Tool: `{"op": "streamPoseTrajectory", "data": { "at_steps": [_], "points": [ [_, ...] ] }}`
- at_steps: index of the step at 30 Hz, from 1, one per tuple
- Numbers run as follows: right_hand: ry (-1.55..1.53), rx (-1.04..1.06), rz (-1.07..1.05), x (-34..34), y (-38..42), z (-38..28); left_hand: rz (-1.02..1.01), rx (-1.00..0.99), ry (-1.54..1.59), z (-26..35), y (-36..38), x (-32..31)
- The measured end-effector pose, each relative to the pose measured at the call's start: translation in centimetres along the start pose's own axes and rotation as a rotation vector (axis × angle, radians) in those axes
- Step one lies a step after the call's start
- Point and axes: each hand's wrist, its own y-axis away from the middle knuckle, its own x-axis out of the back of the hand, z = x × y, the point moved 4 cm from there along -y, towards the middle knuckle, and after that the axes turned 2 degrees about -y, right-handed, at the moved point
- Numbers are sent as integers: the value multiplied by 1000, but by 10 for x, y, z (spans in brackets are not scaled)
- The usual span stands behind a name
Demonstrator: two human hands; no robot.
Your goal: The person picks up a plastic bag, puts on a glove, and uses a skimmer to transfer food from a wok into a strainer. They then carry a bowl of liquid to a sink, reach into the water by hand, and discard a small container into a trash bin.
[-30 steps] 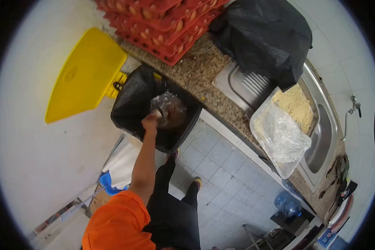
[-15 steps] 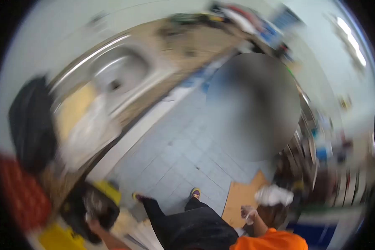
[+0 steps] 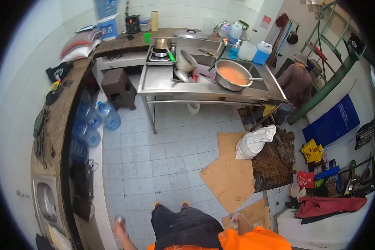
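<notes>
My left hand (image 3: 121,231) hangs low beside my body, over the tiled floor. Its fingers are closed around a small shiny, silvery cup-like object (image 3: 120,219). My right hand (image 3: 238,221) hangs at my other side, above a sheet of cardboard (image 3: 256,213). Something whitish shows around that hand, and its fingers are too small and blurred to make out. Farther ahead, a white sack (image 3: 254,143) stands on cardboard (image 3: 230,177) beside a heap of brown soil (image 3: 275,164).
A steel table (image 3: 156,79) ahead carries a large pot (image 3: 234,76) of orange liquid. Along the left runs a counter (image 3: 56,146) with a sink (image 3: 46,200), water bottles (image 3: 109,116) beneath. Another person (image 3: 296,81) is at the back right, near a yellow mop bucket (image 3: 311,151).
My view has swung from the sink counter to the steel table. My left hand has moved away from the black bin and hangs over the floor.
</notes>
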Motion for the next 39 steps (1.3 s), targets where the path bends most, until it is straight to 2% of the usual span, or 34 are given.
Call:
{"op": "streamPoseTrajectory", "data": {
  "at_steps": [1, 2, 3, 4, 6, 7, 8, 9, 10, 12, 14, 15, 16, 18, 19, 20, 21, 22, 24, 26, 28, 32, 34, 35, 36, 37, 38, 39],
  "points": [
    [-5, -2, -3, -5, -6, -30, -156, -97, -153, 16, -1, -94],
    [84, 28, -19, -14, -7, -68, -180, -184, -196, 42, 14, -191],
    [173, 58, -34, -22, -5, -107, -230, -248, -379, 69, 26, -277],
    [166, 55, -36, -25, 0, -149, -312, -418, -434, 90, 35, -356],
    [191, 122, -37, -25, 0, -236, -453, -630, -536, 135, 66, -508],
    [182, 120, -33, -21, -7, -275, -539, -851, -592, 153, 72, -577],
    [478, 362, 36, -16, -10, -324, -626, -1071, -643, 167, 81, -646],
    [773, 599, 107, -13, -12, -371, -624, -1205, -618, 186, 103, -713],
    [761, 583, 111, -8, -20, -409, -625, -1337, -594, 200, 122, -780],
    [163, 198, 241, 9, -39, -478, -624, -1582, -601, 205, 116, -920],
    [19, 225, 271, 19, -52, -534, -762, -1556, -556, 203, 93, -1067],
    [-91, 280, 294, 35, -62, -566, -742, -1633, -499, 195, 62, -1149],
    [-96, 241, 308, 47, -63, -587, -720, -1695, -465, 184, 29, -1217],
    [31, 288, 329, 58, -56, -626, -643, -1566, -650, 184, 8, -1325],
    [13, 260, 337, 65, -58, -629, -585, -1616, -706, 178, -15, -1376],
    [79, 501, 386, 68, -58, -626, -527, -1670, -753, 170, -40, -1422],
    [152, 748, 438, 74, -57, -636, -512, -1674, -824, 163, -57, -1457],
    [138, 735, 458, 79, -42, -662, -491, -1680, -891, 155, -74, -1489],
    [-324, 265, 475, 82, 18, -695, -545, -1894, -977, 132, -111, -1535],
    [-437, 170, 475, 89, 43, -721, -457, -1943, -1023, 111, -138, -1560],
    [-560, 67, 473, 92, 59, -741, -446, -1800, -995, 100, -155, -1577],
    [-774, 149, 388, 119, 91, -810, -557, -1412, -1148, 99, -149, -1581],
    [-924, 217, 367, 138, 96, -863, -192, -1884, -1015, 107, -112, -1558],
    [-934, 210, 367, 146, 94, -881, -212, -1861, -1003, 111, -91, -1538],
    [-933, 319, 352, 156, 92, -902, -230, -1836, -987, 110, -71, -1512],
    [-927, 428, 336, 166, 88, -921, -510, -1502, -917, 99, -74, -1487],
    [-931, 423, 333, 175, 79, -937, -748, -1149, -833, 85, -75, -1459],
    [-853, 543, 358, 186, 72, -956, -907, -963, -944, 74, -63, -1430]
  ]
}}
